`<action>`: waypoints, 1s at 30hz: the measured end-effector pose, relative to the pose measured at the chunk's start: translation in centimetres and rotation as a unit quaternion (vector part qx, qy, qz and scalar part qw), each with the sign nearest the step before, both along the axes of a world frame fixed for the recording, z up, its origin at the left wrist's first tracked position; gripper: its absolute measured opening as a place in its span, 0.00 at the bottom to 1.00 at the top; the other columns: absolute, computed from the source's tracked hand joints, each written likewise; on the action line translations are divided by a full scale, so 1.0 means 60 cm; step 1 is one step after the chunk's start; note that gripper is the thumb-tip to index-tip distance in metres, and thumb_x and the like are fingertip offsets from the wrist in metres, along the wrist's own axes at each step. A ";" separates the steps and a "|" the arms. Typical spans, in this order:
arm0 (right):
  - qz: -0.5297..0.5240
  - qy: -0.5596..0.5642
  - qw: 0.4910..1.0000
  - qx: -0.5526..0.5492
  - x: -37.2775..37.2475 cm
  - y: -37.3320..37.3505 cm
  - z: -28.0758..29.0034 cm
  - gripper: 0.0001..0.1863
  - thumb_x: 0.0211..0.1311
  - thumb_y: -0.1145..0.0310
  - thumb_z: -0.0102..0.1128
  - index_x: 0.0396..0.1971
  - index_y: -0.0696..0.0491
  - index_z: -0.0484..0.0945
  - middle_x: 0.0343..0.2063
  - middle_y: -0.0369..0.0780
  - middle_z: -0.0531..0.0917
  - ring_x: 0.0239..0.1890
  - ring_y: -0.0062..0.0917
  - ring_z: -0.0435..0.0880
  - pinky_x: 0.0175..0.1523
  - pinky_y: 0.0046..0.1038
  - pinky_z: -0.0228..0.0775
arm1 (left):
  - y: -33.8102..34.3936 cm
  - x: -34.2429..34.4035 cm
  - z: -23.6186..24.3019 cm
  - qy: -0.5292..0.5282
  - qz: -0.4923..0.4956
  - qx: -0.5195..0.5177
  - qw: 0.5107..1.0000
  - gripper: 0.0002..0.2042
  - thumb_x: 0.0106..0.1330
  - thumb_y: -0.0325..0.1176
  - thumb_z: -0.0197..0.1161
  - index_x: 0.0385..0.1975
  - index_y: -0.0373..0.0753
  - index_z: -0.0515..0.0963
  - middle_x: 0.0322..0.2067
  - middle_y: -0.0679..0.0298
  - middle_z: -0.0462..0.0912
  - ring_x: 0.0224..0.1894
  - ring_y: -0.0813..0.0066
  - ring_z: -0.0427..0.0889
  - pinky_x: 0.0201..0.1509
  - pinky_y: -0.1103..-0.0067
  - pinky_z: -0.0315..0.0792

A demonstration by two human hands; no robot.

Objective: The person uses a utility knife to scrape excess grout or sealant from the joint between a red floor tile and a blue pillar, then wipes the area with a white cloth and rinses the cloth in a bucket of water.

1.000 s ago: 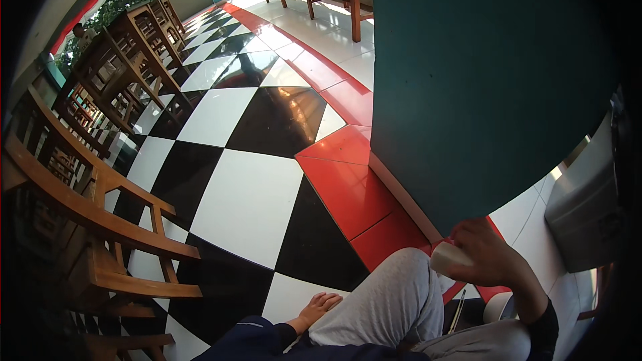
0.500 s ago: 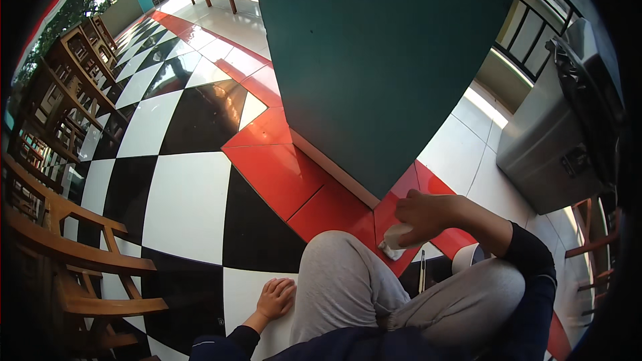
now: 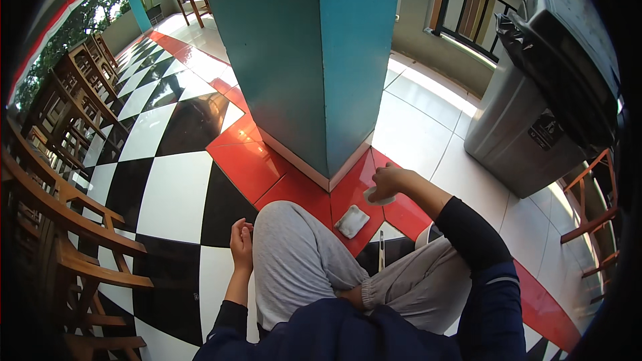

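Observation:
My right hand is held over the red floor tiles by the pillar's corner. Its fingers are closed on a small whitish piece whose kind I cannot make out. Below it, a squarish white pad with greyish marks lies on the red tile. A slim, pen-like tool rests on the dark tile in front of my crossed legs. Beside my left knee, my left hand is raised with fingers loosely curled, and nothing shows in it.
A teal pillar rises close ahead. Wooden chairs line the left side. A grey bin with a black liner stands to the right. Near my right knee, a white rounded object is partly hidden.
My left hand has lifted off the floor beside the knee. My right hand has moved from above the white pad, which now shows whole. The view has swung right.

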State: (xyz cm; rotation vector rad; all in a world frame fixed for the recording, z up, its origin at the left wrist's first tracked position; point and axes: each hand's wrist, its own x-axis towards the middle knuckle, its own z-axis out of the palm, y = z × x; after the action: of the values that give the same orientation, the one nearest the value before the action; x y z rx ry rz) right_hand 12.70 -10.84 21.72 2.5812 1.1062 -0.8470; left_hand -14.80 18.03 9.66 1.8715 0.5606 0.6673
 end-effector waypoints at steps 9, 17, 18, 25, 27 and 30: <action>0.029 0.037 0.999 0.002 -0.048 0.014 -0.224 0.33 0.47 0.41 0.56 0.44 0.53 0.81 0.47 0.43 0.79 0.56 0.41 0.71 0.62 0.45 0.56 | -0.202 0.115 0.113 -0.081 -0.191 0.045 0.977 0.09 0.65 0.29 0.53 0.43 0.35 0.74 0.38 0.59 0.80 0.43 0.71 0.79 0.44 0.76 0.70; -0.008 0.008 0.996 0.084 -0.038 -0.037 -0.073 0.33 0.47 0.44 0.60 0.49 0.54 0.76 0.57 0.42 0.69 0.62 0.40 0.62 0.59 0.44 0.63 | -0.283 0.149 0.043 0.167 -0.348 0.339 0.858 0.12 0.62 0.37 0.57 0.40 0.37 0.76 0.42 0.59 0.79 0.43 0.63 0.79 0.43 0.74 0.72; -0.012 0.044 0.995 0.091 -0.017 -0.058 -0.048 0.33 0.48 0.45 0.60 0.49 0.54 0.75 0.56 0.42 0.70 0.61 0.39 0.64 0.59 0.40 0.64 | -0.294 0.152 0.035 0.162 -0.354 0.334 0.858 0.12 0.62 0.37 0.57 0.40 0.37 0.76 0.42 0.59 0.79 0.43 0.63 0.79 0.43 0.74 0.72; -0.236 0.173 0.882 0.368 -0.015 -0.262 0.100 0.28 0.52 0.50 0.65 0.47 0.55 0.74 0.45 0.42 0.77 0.49 0.29 0.74 0.53 0.30 0.65 | -0.429 0.201 -0.064 0.237 -0.559 -0.064 0.792 0.24 0.69 0.46 0.49 0.53 0.30 0.64 0.35 0.55 0.81 0.38 0.67 0.81 0.40 0.74 0.72; -0.309 0.208 0.820 0.434 -0.037 -0.297 0.074 0.27 0.51 0.52 0.66 0.46 0.54 0.74 0.44 0.41 0.77 0.47 0.27 0.75 0.51 0.29 0.66 | -0.486 0.229 -0.045 0.283 -0.553 -0.103 0.777 0.27 0.68 0.49 0.48 0.55 0.30 0.63 0.38 0.53 0.80 0.41 0.66 0.80 0.43 0.73 0.72; -0.365 0.127 0.782 0.488 -0.044 -0.309 0.043 0.25 0.48 0.56 0.68 0.43 0.55 0.74 0.39 0.39 0.79 0.38 0.25 0.76 0.43 0.28 0.70 | -0.533 0.255 -0.070 0.312 -0.536 -0.114 0.776 0.32 0.67 0.55 0.47 0.57 0.30 0.61 0.44 0.48 0.78 0.48 0.61 0.78 0.49 0.71 0.70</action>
State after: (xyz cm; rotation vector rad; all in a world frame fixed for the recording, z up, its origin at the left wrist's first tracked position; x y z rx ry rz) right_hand 10.06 -29.35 24.30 4.0361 0.6139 -0.9200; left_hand 0.51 -13.94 5.45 1.7833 -0.1046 -0.7749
